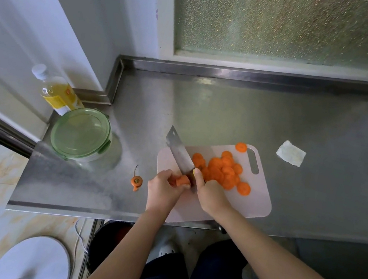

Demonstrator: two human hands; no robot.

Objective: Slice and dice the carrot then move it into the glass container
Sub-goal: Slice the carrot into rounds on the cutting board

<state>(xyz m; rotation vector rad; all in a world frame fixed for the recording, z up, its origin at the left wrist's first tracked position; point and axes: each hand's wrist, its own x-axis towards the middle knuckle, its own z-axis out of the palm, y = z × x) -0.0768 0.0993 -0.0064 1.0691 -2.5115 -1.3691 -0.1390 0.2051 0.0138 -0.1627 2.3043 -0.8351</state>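
step: slicing | left hand [164, 188] fingers curled round carrot stub [182, 180], steadying it at cutting board's [258, 201] near-left edge | right hand [211, 193] clamped on cleaver [179, 152] handle, blade against stub, likely for next cut | slices [224, 171] heaped mid-board | lidded glass container [81, 132] waited at counter's [325, 139] left edge

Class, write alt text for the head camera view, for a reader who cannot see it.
A person's left hand holds a carrot stub on a pale cutting board while the right hand grips a cleaver set against it, round slices piled beside the blade. A lidded glass container stands to the left on the steel counter.
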